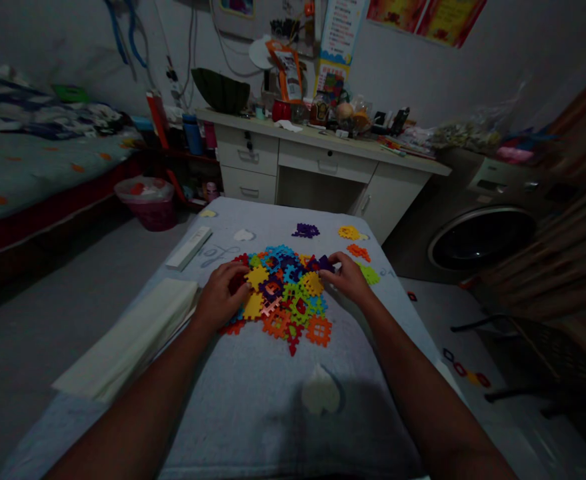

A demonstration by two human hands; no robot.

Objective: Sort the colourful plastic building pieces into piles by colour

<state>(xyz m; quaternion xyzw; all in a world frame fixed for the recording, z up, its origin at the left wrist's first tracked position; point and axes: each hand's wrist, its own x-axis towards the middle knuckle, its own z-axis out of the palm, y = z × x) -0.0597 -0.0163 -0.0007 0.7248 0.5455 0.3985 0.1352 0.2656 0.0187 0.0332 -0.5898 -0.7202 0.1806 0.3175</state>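
A heap of bright plastic interlocking building tiles (293,293) with notched edges lies in the middle of the cloth-covered table (273,413). At the heap's left side, my left hand (221,293) has its thumb and forefinger curled at the edge of a yellow building tile (257,278). Across the heap, my right hand (347,277) pinches a dark purple building tile (327,264) between thumb and fingers. Part of that tile is hidden by the fingers. Orange, green, blue and red tiles overlap between the two hands.
Apart from the heap lie purple tiles (305,231), yellow tiles (349,232), orange tiles (359,252) and green tiles (369,273). A long white box (189,248) and a folded pale cloth (133,337) are on the left. Beyond stands a white desk (247,157); a washing machine (453,213) is right.
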